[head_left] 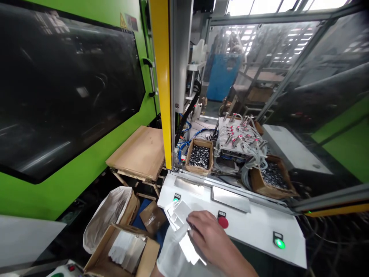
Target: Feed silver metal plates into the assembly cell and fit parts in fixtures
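White box-like plastic parts (182, 211) are between my hands, above the front of a white control panel (248, 227). My left hand (171, 250), in a white glove, grips them from below and the left; the bright parts partly hide its fingers. My bare right hand (207, 232) has its fingers curled over the right side of the parts. Another bright white piece (189, 250) sticks out below the right fingers, and its exact shape is washed out. Just right of my right hand is a red button (223, 222) on the panel.
An open carton (152, 250) with stacked white parts and a lined bin (106, 219) stand lower left. A green button (279, 243) glows at right. Behind the panel are boxes of small metal pieces (199, 157) and a fixture with hoses (240, 134). A yellow post (161, 77) rises left of them.
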A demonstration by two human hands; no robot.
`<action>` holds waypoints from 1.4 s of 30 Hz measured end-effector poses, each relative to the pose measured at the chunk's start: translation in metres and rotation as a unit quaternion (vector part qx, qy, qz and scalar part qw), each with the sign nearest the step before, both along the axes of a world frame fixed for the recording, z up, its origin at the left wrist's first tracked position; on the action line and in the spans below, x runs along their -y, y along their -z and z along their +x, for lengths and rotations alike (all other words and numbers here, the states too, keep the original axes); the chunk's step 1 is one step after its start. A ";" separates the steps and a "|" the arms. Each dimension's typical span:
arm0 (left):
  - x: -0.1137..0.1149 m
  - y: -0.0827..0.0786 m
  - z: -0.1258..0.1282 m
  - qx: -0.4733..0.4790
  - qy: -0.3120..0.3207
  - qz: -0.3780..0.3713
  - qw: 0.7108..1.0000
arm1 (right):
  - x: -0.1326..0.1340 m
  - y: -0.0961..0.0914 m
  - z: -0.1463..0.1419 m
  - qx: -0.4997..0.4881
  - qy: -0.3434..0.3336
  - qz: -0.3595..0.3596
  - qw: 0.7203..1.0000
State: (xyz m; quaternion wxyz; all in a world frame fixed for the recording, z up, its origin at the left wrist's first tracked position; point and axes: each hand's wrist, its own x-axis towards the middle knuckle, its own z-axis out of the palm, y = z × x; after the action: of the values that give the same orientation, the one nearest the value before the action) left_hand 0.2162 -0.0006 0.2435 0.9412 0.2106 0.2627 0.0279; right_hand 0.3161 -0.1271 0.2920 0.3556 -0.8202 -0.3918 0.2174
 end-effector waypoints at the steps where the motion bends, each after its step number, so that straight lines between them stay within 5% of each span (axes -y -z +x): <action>1: 0.001 -0.003 0.000 -0.004 -0.003 0.003 1.000 | 0.004 0.000 0.010 -0.062 0.017 0.028 0.998; 6: 0.005 -0.018 0.005 -0.008 0.000 -0.016 1.000 | 0.019 0.024 0.056 -0.262 0.137 0.107 0.949; 11: 0.009 -0.008 0.015 -0.050 -0.027 0.025 0.998 | 0.010 0.037 0.055 -0.258 0.016 0.019 0.966; 14: 0.005 0.003 0.013 -0.037 -0.045 0.034 0.998 | -0.001 0.034 0.062 -0.225 0.001 0.008 0.974; 20: -0.010 0.003 0.002 -0.039 -0.038 -0.001 0.999 | -0.028 0.024 0.095 0.018 0.058 0.023 0.998; 24: -0.013 -0.002 0.001 -0.042 -0.053 -0.001 0.998 | -0.046 0.049 0.094 0.209 0.025 -0.045 0.977; 28: -0.014 -0.007 0.000 -0.038 -0.049 -0.019 0.998 | -0.052 0.071 0.090 0.262 -0.004 -0.054 0.964; 33: -0.017 -0.007 0.002 -0.033 -0.049 0.002 0.998 | -0.035 0.035 0.073 0.173 0.055 0.046 0.982; 36: -0.018 -0.005 0.007 -0.040 -0.035 0.036 0.998 | -0.023 0.008 0.059 0.024 -0.007 -0.042 0.999; 39: -0.017 -0.005 0.010 -0.043 -0.023 0.031 0.998 | -0.018 0.004 0.060 -0.069 -0.082 -0.092 0.990; 42: -0.018 -0.006 0.009 -0.056 -0.033 -0.036 0.997 | -0.018 0.016 0.077 -0.083 -0.045 -0.030 0.995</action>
State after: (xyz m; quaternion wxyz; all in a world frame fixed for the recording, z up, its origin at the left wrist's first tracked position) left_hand 0.2252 0.0172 0.2499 0.9305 0.1691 0.3226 0.0381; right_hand 0.3933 -0.1087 0.2765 0.3518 -0.7910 -0.3912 0.3122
